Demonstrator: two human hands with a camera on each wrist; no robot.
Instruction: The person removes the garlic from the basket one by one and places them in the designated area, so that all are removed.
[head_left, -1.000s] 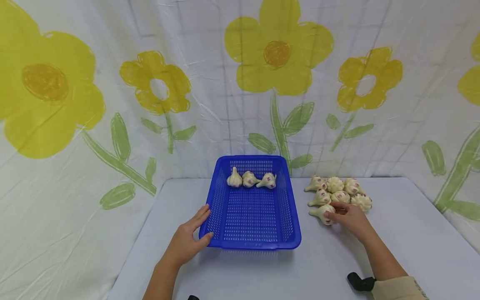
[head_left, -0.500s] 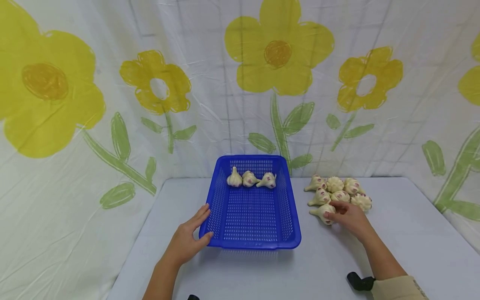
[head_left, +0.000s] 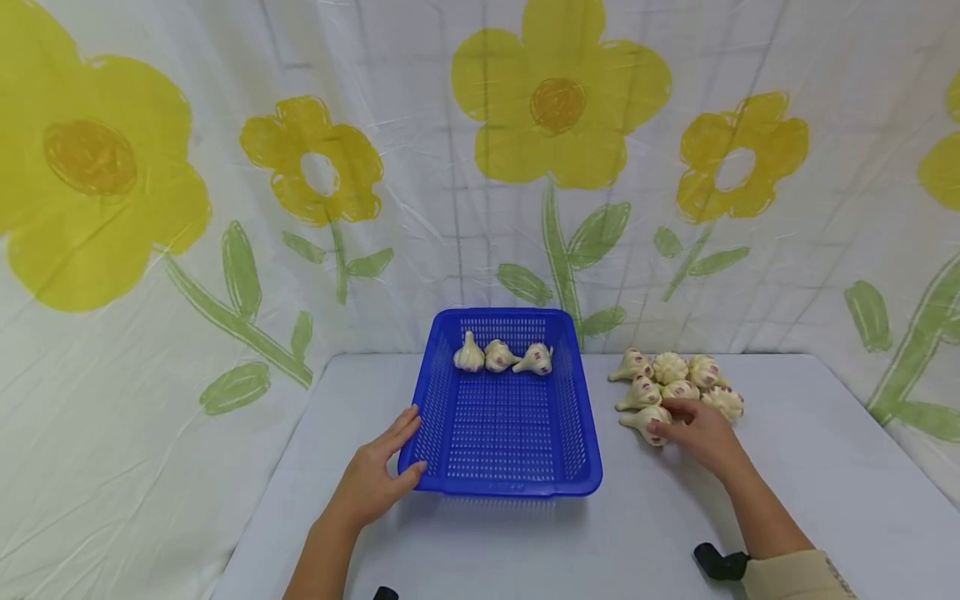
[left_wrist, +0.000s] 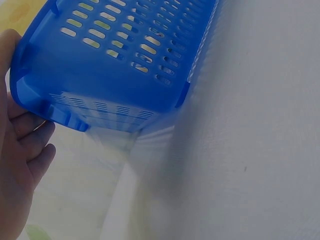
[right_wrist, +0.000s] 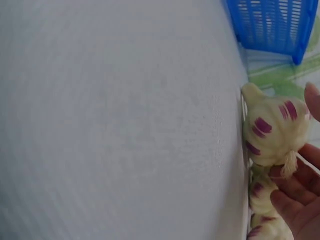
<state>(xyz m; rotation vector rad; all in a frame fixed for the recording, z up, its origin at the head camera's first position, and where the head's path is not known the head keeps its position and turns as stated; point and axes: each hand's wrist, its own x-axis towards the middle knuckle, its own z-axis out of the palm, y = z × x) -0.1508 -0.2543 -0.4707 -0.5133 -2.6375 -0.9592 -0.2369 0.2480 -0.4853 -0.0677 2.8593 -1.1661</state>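
Flowers, big and yellow [head_left: 90,158], are drawn on the white hanging cloth [head_left: 390,58] to the left and behind. Next comes my left hand [head_left: 375,471], on the white tabletop's [head_left: 330,400] left side. It isn't gripping; its straight fingers and thumb touch the blue plastic basket with little holes [head_left: 498,487]. In the back of the basket sit three round, cream garlic bulbs with purple marks [head_left: 498,358], in a row. The left one's stem points back. Right of the basket is one more cream garlic bulb [head_left: 643,422], stem pointing left. My right hand [head_left: 705,437] pinches it. I can't tell if it touches the tabletop. More garlic bulbs [head_left: 670,368] are bunched behind it. Last is my tan sleeve [head_left: 795,577].
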